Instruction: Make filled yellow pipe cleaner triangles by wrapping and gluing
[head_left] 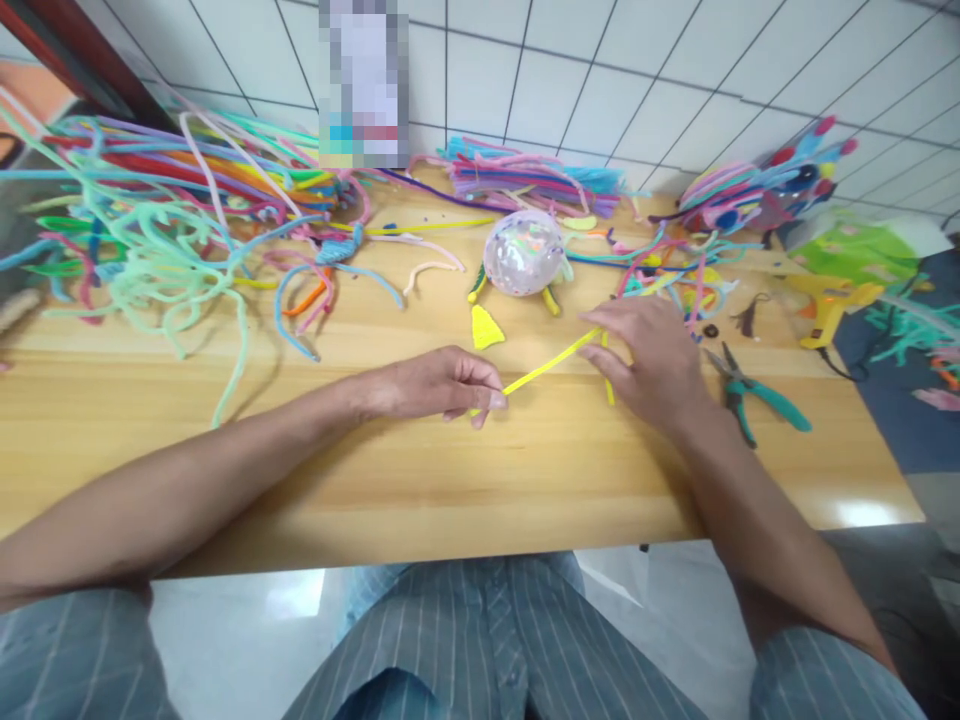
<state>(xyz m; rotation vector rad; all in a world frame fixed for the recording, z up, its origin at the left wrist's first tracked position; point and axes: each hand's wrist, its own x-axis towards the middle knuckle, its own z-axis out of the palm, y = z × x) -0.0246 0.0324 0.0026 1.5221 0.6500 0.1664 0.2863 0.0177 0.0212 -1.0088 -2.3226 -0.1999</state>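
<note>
A yellow pipe cleaner stretches between my two hands above the wooden table. My left hand pinches its lower left end between thumb and fingers. The thumb and fingers of my right hand close on its upper right part, where it bends and a short length hangs down. Just beyond my hands lies a flat yellow triangular piece. Behind that rests a clear, shiny ball with dark and yellow legs at its base.
Loose pipe cleaners pile up at the left. A bundle lies by the tiled wall. Teal-handled pliers and a yellow glue gun with a cord are at the right. The table's front edge runs near my body.
</note>
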